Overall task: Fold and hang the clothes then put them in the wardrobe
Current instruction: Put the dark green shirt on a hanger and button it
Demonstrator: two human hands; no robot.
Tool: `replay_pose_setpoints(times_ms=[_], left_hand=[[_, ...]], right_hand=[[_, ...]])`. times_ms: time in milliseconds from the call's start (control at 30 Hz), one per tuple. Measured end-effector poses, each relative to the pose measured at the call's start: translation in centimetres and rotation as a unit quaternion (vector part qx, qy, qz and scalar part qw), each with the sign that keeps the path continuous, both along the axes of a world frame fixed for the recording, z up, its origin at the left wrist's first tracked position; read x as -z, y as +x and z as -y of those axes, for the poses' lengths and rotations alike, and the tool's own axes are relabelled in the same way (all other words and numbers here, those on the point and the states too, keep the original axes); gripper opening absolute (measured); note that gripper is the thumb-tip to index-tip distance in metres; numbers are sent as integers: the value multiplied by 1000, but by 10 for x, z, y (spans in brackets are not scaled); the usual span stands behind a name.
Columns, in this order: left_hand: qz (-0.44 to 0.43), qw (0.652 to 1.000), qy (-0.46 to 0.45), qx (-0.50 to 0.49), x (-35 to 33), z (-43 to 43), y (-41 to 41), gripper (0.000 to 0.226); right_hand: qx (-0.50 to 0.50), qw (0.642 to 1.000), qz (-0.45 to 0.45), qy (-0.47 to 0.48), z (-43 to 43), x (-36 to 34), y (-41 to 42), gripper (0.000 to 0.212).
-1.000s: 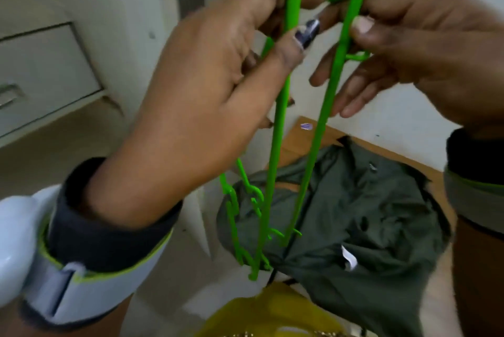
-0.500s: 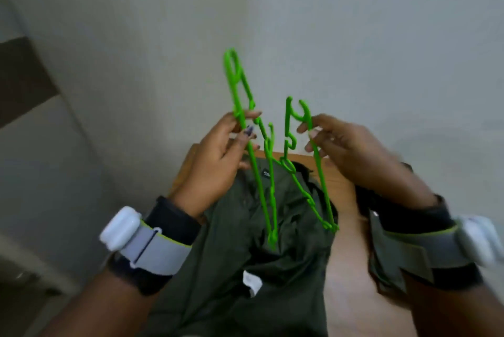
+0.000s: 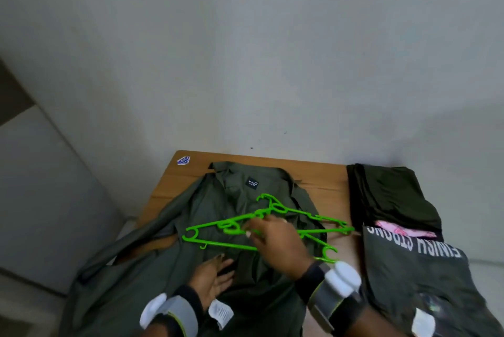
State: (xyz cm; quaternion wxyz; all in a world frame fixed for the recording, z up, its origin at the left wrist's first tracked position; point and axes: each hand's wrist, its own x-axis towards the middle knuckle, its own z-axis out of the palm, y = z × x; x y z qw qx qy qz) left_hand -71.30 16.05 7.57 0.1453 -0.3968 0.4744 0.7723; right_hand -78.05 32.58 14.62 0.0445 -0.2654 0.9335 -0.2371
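An olive green shirt (image 3: pixel 240 189) lies spread open on a wooden table (image 3: pixel 169 181), collar towards the wall, one sleeve hanging off the left edge. Bright green plastic hangers (image 3: pixel 212 242), at least two and tangled together, lie flat on the shirt's chest. My right hand (image 3: pixel 281 244) reaches over them from the right, its fingertips curled round the hangers near their middle. My left hand (image 3: pixel 212 276) rests flat on the shirt's lower front, fingers straight. A white care label shows near my left wrist.
To the right on the table lie a folded dark garment (image 3: pixel 390 195), a pink piece (image 3: pixel 403 231) and a dark T-shirt with white lettering (image 3: pixel 414 268). A plain wall stands right behind the table. A grey cabinet side (image 3: pixel 41 186) is at the left.
The hangers came down from in front of my face, where both hands held them, onto the shirt. My left hand let go and now lies flat on the shirt.
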Motion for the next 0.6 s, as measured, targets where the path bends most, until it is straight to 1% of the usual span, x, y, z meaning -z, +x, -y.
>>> replay_pose_setpoints(times_ms=[100, 133, 200, 300, 367, 433, 500, 600], left_hand=[[3, 1000, -15, 12, 4, 15, 12, 35], [8, 1000, -23, 16, 4, 21, 15, 34], [13, 999, -39, 20, 2, 32, 22, 32], [17, 998, -55, 23, 3, 44, 21, 27], [20, 997, -67, 36, 2, 47, 16, 24], [18, 995, -85, 54, -1, 49, 7, 23], [14, 992, -102, 73, -4, 52, -4, 19], [3, 985, -130, 118, -2, 60, -24, 20]], right_hand=[[-18, 996, 76, -37, 13, 28, 8, 28], [-18, 996, 83, -39, 13, 35, 7, 28], [4, 998, 65, -18, 4, 47, -2, 28], [89, 994, 23, 51, -24, 69, -33, 34], [173, 974, 23, 146, -45, 81, -56, 48], [228, 946, 62, 219, -63, 92, -76, 55], [225, 936, 101, 251, -72, 98, -92, 53], [199, 933, 85, 287, -75, 90, -102, 42]])
